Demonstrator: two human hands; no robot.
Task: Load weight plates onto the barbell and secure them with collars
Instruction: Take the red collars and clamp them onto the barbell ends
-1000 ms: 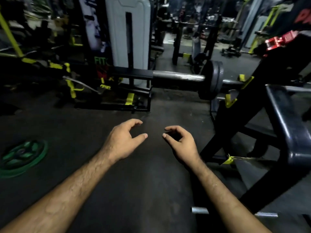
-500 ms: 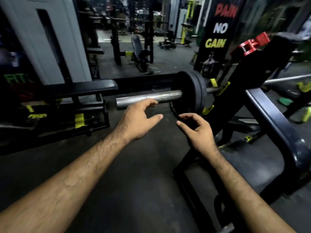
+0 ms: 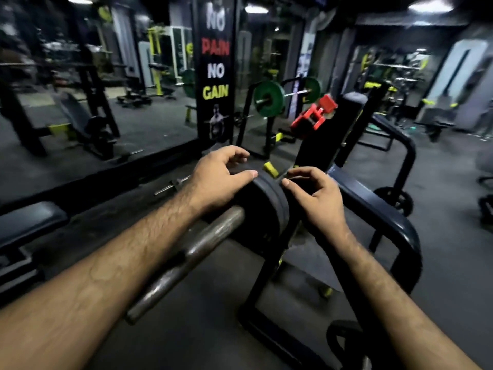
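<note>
The steel barbell sleeve (image 3: 202, 244) runs from the lower left up to two black weight plates (image 3: 266, 217) stacked on it at the centre. My left hand (image 3: 221, 177) hovers over the plates' top rim, fingers apart, thumb tip touching the rim. My right hand (image 3: 312, 193) is just right of the plates, fingers curled and apart, holding nothing. A red collar (image 3: 314, 117) sits on top of the black rack upright (image 3: 317, 148) behind the plates, beyond both hands.
The black rack frame (image 3: 400, 228) curves around on the right. A padded bench (image 3: 29, 225) is at the left edge. A "No pain no gain" banner (image 3: 216, 76) and another barbell with green plates (image 3: 268, 98) stand behind.
The view has swung right and closer to the bar. Both hands have risen from below the sleeve to the top rim of the black plates, the left thumb now touching it.
</note>
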